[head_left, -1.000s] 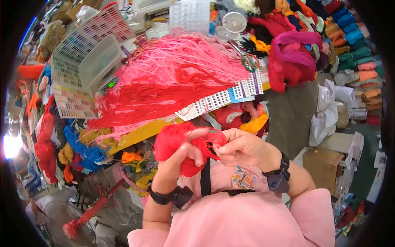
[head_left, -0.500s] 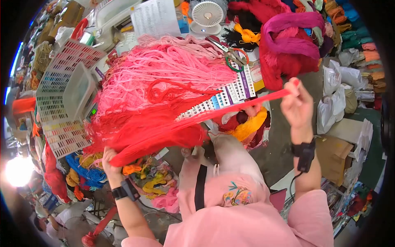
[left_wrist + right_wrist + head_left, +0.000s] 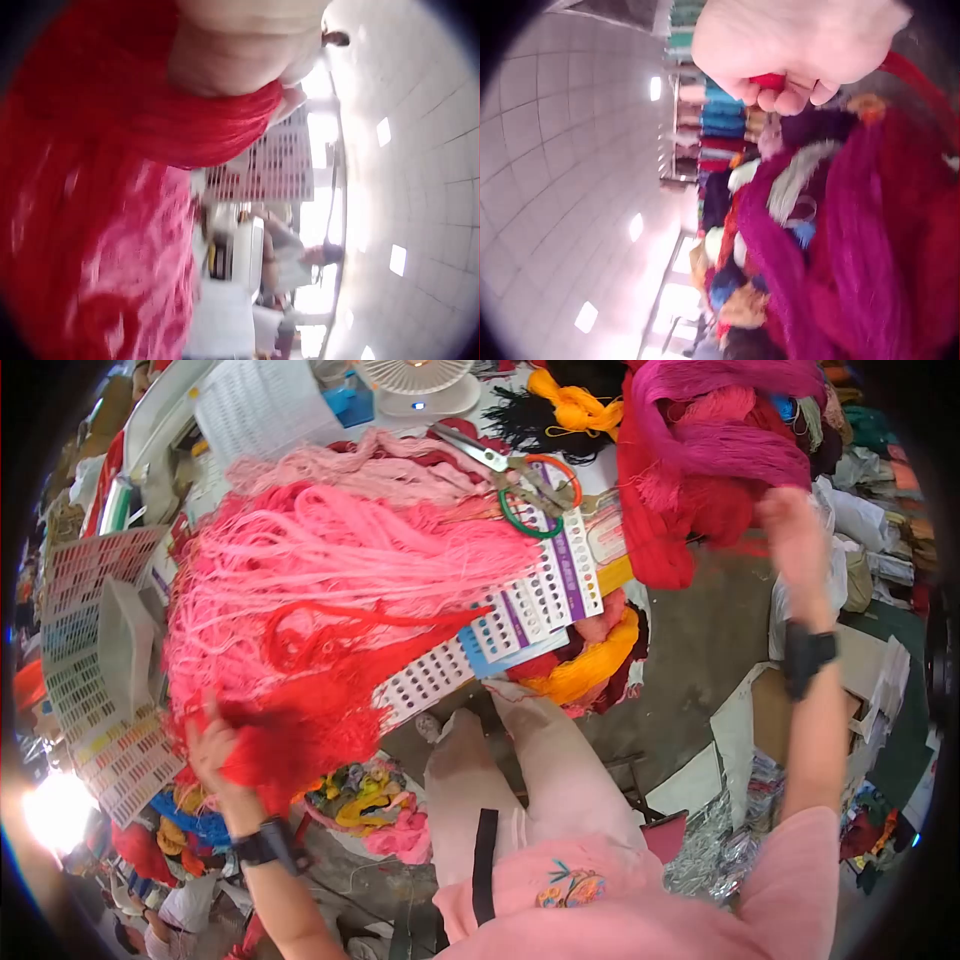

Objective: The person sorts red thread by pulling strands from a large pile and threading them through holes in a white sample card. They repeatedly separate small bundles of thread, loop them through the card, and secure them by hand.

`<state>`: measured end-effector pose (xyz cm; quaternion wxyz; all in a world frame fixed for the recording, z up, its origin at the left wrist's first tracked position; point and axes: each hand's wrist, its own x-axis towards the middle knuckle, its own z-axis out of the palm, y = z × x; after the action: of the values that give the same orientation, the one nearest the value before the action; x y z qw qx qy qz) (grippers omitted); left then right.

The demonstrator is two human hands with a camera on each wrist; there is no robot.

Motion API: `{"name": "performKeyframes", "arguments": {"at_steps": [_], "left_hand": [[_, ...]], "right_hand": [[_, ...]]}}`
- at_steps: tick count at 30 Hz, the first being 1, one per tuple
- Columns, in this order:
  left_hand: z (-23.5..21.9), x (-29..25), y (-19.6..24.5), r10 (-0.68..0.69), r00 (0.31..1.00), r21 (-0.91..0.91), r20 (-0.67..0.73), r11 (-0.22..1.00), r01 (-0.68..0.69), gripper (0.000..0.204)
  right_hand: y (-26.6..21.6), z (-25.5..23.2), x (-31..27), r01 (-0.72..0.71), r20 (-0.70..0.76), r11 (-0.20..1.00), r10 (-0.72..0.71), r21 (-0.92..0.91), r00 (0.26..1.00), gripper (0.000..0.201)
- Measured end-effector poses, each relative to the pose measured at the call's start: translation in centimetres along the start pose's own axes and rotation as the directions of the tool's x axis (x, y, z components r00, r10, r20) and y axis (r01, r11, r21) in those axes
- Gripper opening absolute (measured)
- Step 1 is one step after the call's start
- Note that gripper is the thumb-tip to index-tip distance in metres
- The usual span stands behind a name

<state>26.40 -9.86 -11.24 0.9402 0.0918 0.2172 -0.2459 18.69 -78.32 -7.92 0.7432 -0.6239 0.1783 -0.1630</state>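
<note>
A skein of red yarn [image 3: 300, 745] hangs from my left hand [image 3: 212, 748], low over the table's left front. In the left wrist view, the red yarn [image 3: 225, 127] loops round the left hand [image 3: 240, 52], beside the thumb. My right hand [image 3: 797, 555], blurred by motion, is raised far out to the right. Its fingers curl in the right wrist view, where a bit of red shows among them and a red strand [image 3: 911, 79] trails from the hand [image 3: 795, 45]. Pink yarn [image 3: 350, 560] is heaped on the table behind the left hand.
Scissors [image 3: 520, 475] with green and orange handles lie by several colour cards [image 3: 540, 585]. A white fan [image 3: 415, 380] stands at the back. Magenta yarn [image 3: 720, 430] is piled near the right hand. At left leans a perforated sample board [image 3: 85, 650]. An orange-yellow skein [image 3: 590, 660] sits below the table edge.
From close together in front of the chest, my hands have spread wide apart, drawing the red yarn out between them. Since half a second ago the right hand has swung further right and up.
</note>
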Motion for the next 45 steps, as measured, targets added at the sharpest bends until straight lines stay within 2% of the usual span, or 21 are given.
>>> {"name": "performKeyframes", "arguments": {"at_steps": [2,3,4,5,6,9,11,12,14,15,17,19,21,22,26,31,35,37,42,44,45], "left_hand": [[-0.8,5.4,-8.1,-0.122,0.993,-0.020,-0.010,0.992,0.122,0.042],[-1.8,8.2,-11.3,-0.288,0.949,0.026,0.131,0.957,0.287,0.032],[-0.4,9.4,-15.1,-0.195,0.963,0.342,-0.188,0.906,0.251,0.020],[-0.1,11.1,-18.1,-0.255,0.941,0.542,-0.224,0.770,0.338,0.014],[1.3,12.1,-21.8,-0.120,0.927,0.658,-0.354,0.672,0.339,0.013],[-1.1,14.6,-27.9,-0.098,0.871,0.769,-0.482,0.429,0.474,0.017],[-2.9,15.5,-30.5,-0.043,0.899,0.858,-0.436,0.282,0.430,0.013],[-3.6,15.9,-30.9,-0.045,0.895,0.854,-0.444,0.282,0.438,0.013],[-4.8,16.4,-31.5,-0.044,0.929,0.930,-0.366,0.012,0.367,0.013],[-4.6,16.1,-31.4,-0.042,0.925,0.926,-0.377,0.013,0.378,0.013],[-3.6,15.2,-30.4,0.021,0.982,0.972,-0.188,-0.137,0.189,0.010],[-3.9,15.4,-30.0,0.098,0.991,0.985,-0.087,-0.140,0.100,0.005],[-2.8,15.6,-29.5,0.008,0.914,0.885,-0.406,0.253,0.391,0.003],[-2.2,15.9,-29.5,-0.042,0.911,0.851,-0.410,0.340,0.399,0.003],[-3.1,16.0,-29.7,-0.025,0.934,0.864,-0.355,0.373,0.339,0.004],[-3.8,16.6,-30.1,-0.024,0.954,0.924,-0.298,0.246,0.294,0.004],[-2.5,16.3,-28.2,-0.021,0.927,0.880,-0.375,0.304,0.364,0.004],[-1.9,16.0,-26.2,-0.088,0.899,0.757,-0.430,0.507,0.412,0.007],[-2.2,16.1,-27.0,-0.021,0.913,0.875,-0.408,0.278,0.397,0.014],[-2.0,15.7,-26.7,-0.063,0.877,0.750,-0.477,0.491,0.443,0.017],[-1.8,15.3,-26.2,-0.067,0.876,0.749,-0.478,0.489,0.446,0.017]], "right_hand": [[5.9,7.8,-2.4,-0.198,-0.005,0.963,0.200,-0.182,0.980,0.009],[8.1,10.8,-3.7,-0.311,0.002,0.903,0.327,-0.297,0.945,0.009],[11.5,11.8,-4.6,-0.317,0.057,0.885,0.356,-0.340,0.933,0.008],[13.9,13.1,-5.4,-0.320,0.110,0.870,0.385,-0.374,0.916,0.005],[16.1,14.1,-6.3,-0.205,0.129,0.872,0.288,-0.445,0.949,0.007],[20.0,16.2,-7.9,0.078,0.155,0.804,0.017,-0.589,0.988,0.006],[20.9,16.7,-8.6,0.250,0.198,0.689,-0.155,-0.680,0.968,0.010],[21.1,16.7,-8.9,0.242,0.196,0.691,-0.147,-0.681,0.970,0.010],[21.0,16.6,-9.4,0.291,0.275,0.633,-0.126,-0.717,0.953,0.015],[20.9,16.4,-9.3,0.284,0.276,0.638,-0.115,-0.716,0.954,0.015],[20.6,15.9,-9.1,0.265,0.242,0.643,-0.126,-0.718,0.962,0.018],[20.8,16.0,-9.4,0.338,0.322,0.594,-0.138,-0.730,0.937,0.022],[19.9,16.9,-10.6,0.384,0.470,0.568,0.006,-0.728,0.883,0.035],[19.3,17.2,-10.8,0.428,0.509,0.479,0.046,-0.766,0.859,0.047],[19.1,17.4,-10.9,0.436,0.512,0.503,0.017,-0.747,0.859,0.042],[19.6,16.9,-9.3,0.240,0.489,0.789,0.086,-0.566,0.868,0.033],[19.0,16.8,-8.8,0.138,0.415,0.809,0.140,-0.571,0.899,0.034],[19.1,16.7,-9.0,0.170,0.414,0.798,0.107,-0.579,0.904,0.033],[19.7,16.8,-9.2,0.217,0.475,0.790,0.104,-0.574,0.874,0.035],[19.7,16.5,-9.2,0.242,0.499,0.781,0.101,-0.576,0.861,0.034],[19.8,16.4,-9.0,0.275,0.532,0.775,0.092,-0.569,0.842,0.034]]}}
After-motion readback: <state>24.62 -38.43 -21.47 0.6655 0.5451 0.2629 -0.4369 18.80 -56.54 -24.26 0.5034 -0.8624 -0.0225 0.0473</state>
